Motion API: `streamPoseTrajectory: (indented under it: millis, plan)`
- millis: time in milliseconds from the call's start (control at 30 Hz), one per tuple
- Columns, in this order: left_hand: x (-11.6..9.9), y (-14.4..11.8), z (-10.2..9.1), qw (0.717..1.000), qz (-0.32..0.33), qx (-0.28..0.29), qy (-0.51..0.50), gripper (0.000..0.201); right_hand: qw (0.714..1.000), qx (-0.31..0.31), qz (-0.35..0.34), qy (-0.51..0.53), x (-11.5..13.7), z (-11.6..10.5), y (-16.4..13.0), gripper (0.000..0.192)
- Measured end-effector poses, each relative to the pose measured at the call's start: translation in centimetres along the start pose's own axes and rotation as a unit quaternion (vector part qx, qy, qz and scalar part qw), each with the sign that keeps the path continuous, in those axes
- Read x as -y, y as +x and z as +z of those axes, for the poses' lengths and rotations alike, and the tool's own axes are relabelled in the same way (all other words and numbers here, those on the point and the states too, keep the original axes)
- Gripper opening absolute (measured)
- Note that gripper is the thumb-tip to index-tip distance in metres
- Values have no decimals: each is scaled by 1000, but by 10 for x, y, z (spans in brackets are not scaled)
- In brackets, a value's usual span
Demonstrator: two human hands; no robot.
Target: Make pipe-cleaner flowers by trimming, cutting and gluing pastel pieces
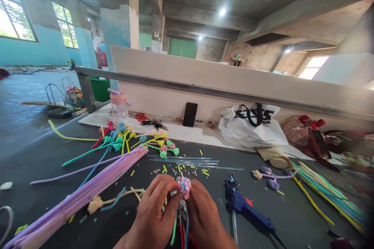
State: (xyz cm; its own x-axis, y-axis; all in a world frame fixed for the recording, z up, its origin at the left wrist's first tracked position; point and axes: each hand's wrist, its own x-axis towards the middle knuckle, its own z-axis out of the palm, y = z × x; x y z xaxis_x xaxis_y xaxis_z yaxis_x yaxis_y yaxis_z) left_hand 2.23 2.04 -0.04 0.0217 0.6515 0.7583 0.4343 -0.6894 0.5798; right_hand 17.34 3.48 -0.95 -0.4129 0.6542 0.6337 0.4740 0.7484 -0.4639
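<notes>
Clamps fingers of left hand [157, 206] and right hand [203, 211] on a pink-and-blue flower [184, 188], below mid-view. Has, from there on the desk [117, 233], a blue glue gun [246, 208] past three o'clock, purple bundle [87, 191] at nine; beyond, phone [190, 114] at twelve.

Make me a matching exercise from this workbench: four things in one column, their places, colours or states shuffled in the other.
1. Pink-and-blue flower
2. Glue gun
3. Phone
4. Shopping bag

A. White, with black print
B. Black, standing upright
C. Between the left hand and the right hand
D. Dark blue, lying down

Pairs: 1-C, 2-D, 3-B, 4-A
</notes>
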Motion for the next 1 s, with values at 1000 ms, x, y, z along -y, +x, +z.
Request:
streamPoseTrajectory:
  millis: [1000]
  plan:
    - [-4, 6, 1, 987, -135, 63, -59, 15, 1000, 3, 2, -3, -5, 2, -1, 17]
